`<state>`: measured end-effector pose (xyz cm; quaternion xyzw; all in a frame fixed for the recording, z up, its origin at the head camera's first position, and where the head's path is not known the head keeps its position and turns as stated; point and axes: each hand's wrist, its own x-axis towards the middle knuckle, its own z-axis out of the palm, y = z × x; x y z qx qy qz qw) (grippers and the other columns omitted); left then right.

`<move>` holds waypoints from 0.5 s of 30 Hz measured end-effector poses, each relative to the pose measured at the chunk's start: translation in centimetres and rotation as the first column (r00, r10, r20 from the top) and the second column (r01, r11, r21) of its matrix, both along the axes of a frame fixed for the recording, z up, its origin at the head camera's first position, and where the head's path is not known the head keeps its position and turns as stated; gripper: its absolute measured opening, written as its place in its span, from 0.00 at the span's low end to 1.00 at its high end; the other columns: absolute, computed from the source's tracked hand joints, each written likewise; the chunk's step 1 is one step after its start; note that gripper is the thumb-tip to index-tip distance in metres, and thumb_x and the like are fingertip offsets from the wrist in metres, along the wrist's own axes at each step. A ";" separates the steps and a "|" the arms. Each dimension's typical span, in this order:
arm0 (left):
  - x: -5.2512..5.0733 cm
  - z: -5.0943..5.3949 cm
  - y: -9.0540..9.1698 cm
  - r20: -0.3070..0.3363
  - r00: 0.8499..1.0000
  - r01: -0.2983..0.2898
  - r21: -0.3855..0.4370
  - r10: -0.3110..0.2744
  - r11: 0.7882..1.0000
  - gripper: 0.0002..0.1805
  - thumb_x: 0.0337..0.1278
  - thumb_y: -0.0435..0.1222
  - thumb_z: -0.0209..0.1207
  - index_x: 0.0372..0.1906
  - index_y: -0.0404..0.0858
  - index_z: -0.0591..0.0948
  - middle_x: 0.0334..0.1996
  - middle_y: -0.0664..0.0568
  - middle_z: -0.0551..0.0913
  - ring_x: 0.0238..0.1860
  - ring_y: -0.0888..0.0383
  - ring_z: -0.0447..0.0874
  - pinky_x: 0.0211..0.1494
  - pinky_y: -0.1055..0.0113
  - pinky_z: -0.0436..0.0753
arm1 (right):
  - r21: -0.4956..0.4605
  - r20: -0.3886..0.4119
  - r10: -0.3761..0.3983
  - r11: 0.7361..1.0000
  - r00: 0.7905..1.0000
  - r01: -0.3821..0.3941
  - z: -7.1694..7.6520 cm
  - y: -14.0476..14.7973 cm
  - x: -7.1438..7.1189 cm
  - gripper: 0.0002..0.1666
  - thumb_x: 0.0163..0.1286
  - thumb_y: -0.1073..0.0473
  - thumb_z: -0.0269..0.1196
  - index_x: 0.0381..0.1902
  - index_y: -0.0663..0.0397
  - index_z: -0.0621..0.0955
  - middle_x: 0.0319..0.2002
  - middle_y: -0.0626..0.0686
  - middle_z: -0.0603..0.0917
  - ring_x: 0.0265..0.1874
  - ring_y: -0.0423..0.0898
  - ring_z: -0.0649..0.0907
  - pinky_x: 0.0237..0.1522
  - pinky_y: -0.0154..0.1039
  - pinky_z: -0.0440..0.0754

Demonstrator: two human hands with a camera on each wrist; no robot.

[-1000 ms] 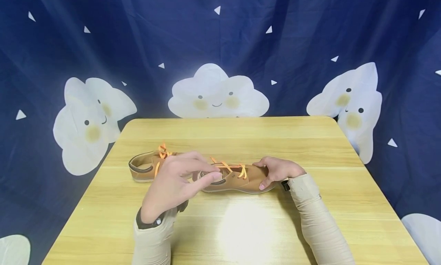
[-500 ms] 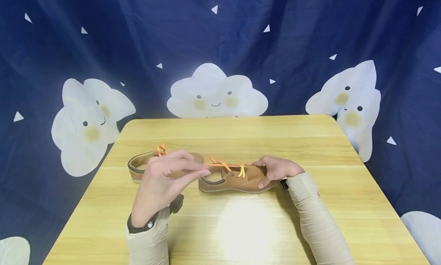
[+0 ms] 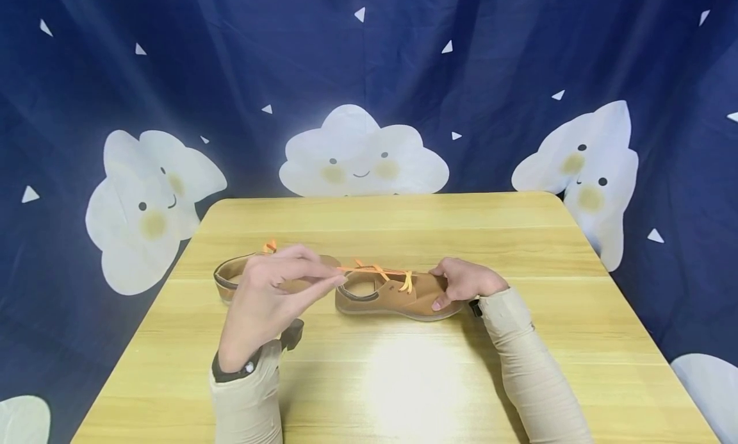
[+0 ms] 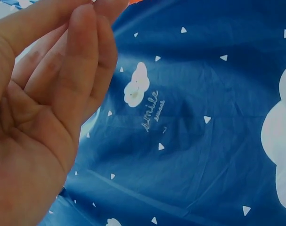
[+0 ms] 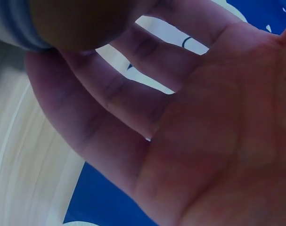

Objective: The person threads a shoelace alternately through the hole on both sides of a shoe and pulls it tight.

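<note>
A brown shoe (image 3: 423, 296) with a pale sole sits at the middle of the table, its toe pointing right. My right hand (image 3: 466, 280) grips that toe, thumb on the near side and fingers over the far side. In the right wrist view the toe (image 5: 81, 23) shows dark against the fingers. Between thumb and fingertips my left hand (image 3: 268, 303) pinches an orange shoelace (image 3: 349, 270), which runs nearly straight leftward from the shoe's eyelets. A second brown shoe (image 3: 230, 268), also laced in orange, stands behind the left hand and is partly hidden by it.
Both shoes are on a light wooden table (image 3: 496, 226) with rounded far corners. A dark blue curtain (image 3: 403, 66) with white clouds and triangles hangs behind it. Bright glare lies on the near tabletop.
My left hand has moved left, drawing the shoelace further out from the shoe, and its fingertips have risen slightly. The gripped shoe has shifted a little; the right hand keeps its hold.
</note>
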<state>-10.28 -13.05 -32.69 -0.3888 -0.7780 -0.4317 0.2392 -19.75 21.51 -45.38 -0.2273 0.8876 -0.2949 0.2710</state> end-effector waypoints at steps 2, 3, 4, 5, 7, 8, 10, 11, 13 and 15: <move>0.0 0.0 -0.1 0.004 1.000 -0.010 -0.021 0.010 1.000 0.10 0.46 0.28 0.77 0.34 0.43 0.93 0.30 0.57 0.90 0.30 0.67 0.86 0.33 0.80 0.79 | 0.013 -0.006 -0.017 1.000 1.000 0.017 0.0 0.0 0.0 0.27 0.57 0.59 0.79 0.54 0.60 0.86 0.38 0.47 0.88 0.37 0.41 0.81 0.50 0.39 0.81; 0.0 0.1 -0.2 0.004 1.000 -0.012 -0.028 0.012 1.000 0.10 0.46 0.28 0.77 0.34 0.43 0.93 0.30 0.57 0.90 0.30 0.67 0.86 0.32 0.80 0.79 | 0.018 -0.007 -0.024 1.000 1.000 0.024 0.0 0.1 0.0 0.27 0.57 0.59 0.79 0.55 0.60 0.86 0.38 0.47 0.88 0.37 0.41 0.81 0.50 0.39 0.81; 0.0 0.1 -0.2 0.009 1.000 -0.016 -0.034 0.016 0.999 0.10 0.46 0.28 0.77 0.34 0.44 0.93 0.30 0.57 0.90 0.30 0.67 0.85 0.32 0.80 0.79 | 0.022 -0.009 -0.028 0.999 1.000 0.028 0.1 0.1 0.0 0.28 0.57 0.59 0.79 0.55 0.61 0.86 0.39 0.47 0.88 0.37 0.41 0.81 0.50 0.39 0.81; 0.0 0.1 -0.3 0.014 1.000 -0.022 -0.042 0.022 0.999 0.10 0.46 0.29 0.77 0.35 0.44 0.93 0.30 0.57 0.90 0.29 0.68 0.85 0.32 0.80 0.79 | 0.026 -0.010 -0.029 0.999 1.000 0.030 0.1 0.1 0.0 0.28 0.57 0.59 0.79 0.55 0.61 0.86 0.38 0.47 0.88 0.37 0.41 0.81 0.50 0.39 0.81; 0.0 0.1 -0.3 0.025 0.999 -0.029 -0.060 0.030 0.998 0.09 0.48 0.30 0.77 0.35 0.45 0.93 0.30 0.59 0.90 0.30 0.68 0.85 0.32 0.80 0.79 | 0.024 -0.008 -0.022 0.999 1.000 0.022 0.1 0.2 -0.1 0.28 0.57 0.58 0.79 0.55 0.61 0.86 0.38 0.47 0.88 0.36 0.41 0.81 0.49 0.39 0.81; 0.0 0.1 -0.4 0.031 0.999 -0.028 -0.067 0.031 0.997 0.09 0.48 0.30 0.77 0.35 0.45 0.93 0.29 0.59 0.89 0.29 0.68 0.85 0.31 0.80 0.79 | 0.014 -0.003 -0.017 1.000 1.000 0.017 0.2 0.2 -0.1 0.28 0.57 0.59 0.79 0.55 0.61 0.86 0.38 0.47 0.88 0.35 0.41 0.80 0.49 0.38 0.81; 0.0 0.0 -0.4 0.043 0.999 -0.028 -0.081 0.032 0.996 0.09 0.49 0.30 0.76 0.36 0.46 0.93 0.29 0.60 0.89 0.28 0.69 0.84 0.29 0.80 0.77 | 0.000 -0.004 0.000 1.000 1.000 0.000 0.2 0.4 -0.1 0.29 0.55 0.59 0.79 0.55 0.60 0.86 0.39 0.48 0.88 0.36 0.41 0.81 0.50 0.39 0.81; 0.0 -0.1 -0.4 0.046 0.998 -0.028 -0.087 0.032 0.996 0.09 0.49 0.30 0.76 0.36 0.46 0.93 0.28 0.61 0.88 0.28 0.70 0.83 0.29 0.80 0.77 | -0.004 -0.003 0.004 1.000 1.000 -0.004 0.2 0.4 -0.1 0.30 0.54 0.58 0.80 0.55 0.61 0.86 0.40 0.48 0.88 0.37 0.42 0.81 0.51 0.40 0.81; 0.0 -0.1 -0.4 0.051 0.998 -0.019 -0.093 0.024 0.995 0.10 0.49 0.30 0.76 0.36 0.46 0.93 0.28 0.61 0.87 0.28 0.70 0.82 0.28 0.80 0.75 | -0.002 -0.005 0.010 1.000 1.000 -0.010 0.1 0.6 -0.1 0.36 0.53 0.57 0.81 0.59 0.64 0.83 0.46 0.52 0.89 0.43 0.44 0.83 0.57 0.45 0.81; 0.0 -0.2 -0.4 0.052 0.998 -0.012 -0.096 0.017 0.995 0.10 0.50 0.30 0.76 0.36 0.46 0.93 0.28 0.61 0.87 0.28 0.70 0.81 0.28 0.79 0.74 | 0.011 -0.024 0.016 1.000 1.000 -0.016 0.1 0.6 -0.1 0.41 0.56 0.53 0.80 0.63 0.68 0.80 0.53 0.57 0.88 0.51 0.51 0.84 0.63 0.51 0.80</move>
